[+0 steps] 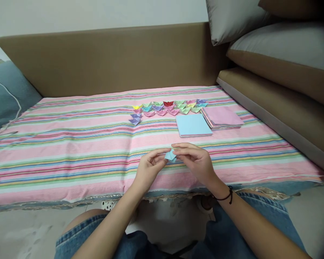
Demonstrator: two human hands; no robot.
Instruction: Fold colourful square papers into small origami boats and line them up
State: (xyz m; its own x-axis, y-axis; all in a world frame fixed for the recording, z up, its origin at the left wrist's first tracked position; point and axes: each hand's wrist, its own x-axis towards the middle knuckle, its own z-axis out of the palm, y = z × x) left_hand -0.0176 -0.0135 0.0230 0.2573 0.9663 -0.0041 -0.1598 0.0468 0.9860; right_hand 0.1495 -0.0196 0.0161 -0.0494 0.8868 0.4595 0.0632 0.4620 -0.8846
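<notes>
One view only, worn on the head, looking forward and down from a seated spot. Knees (97, 230) sit at the bottom edge, both hands close below centre, striped cloth (70, 151) across the middle, sofa back (97, 61) far off.

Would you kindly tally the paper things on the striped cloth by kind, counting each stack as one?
Paper stacks: 2, a blue stack and a pink stack.
Folded blue piece held by left hand and right hand: 1.
Finished folded pieces in rows: roughly 20; too small for an exact count.
Total: roughly 23.
</notes>
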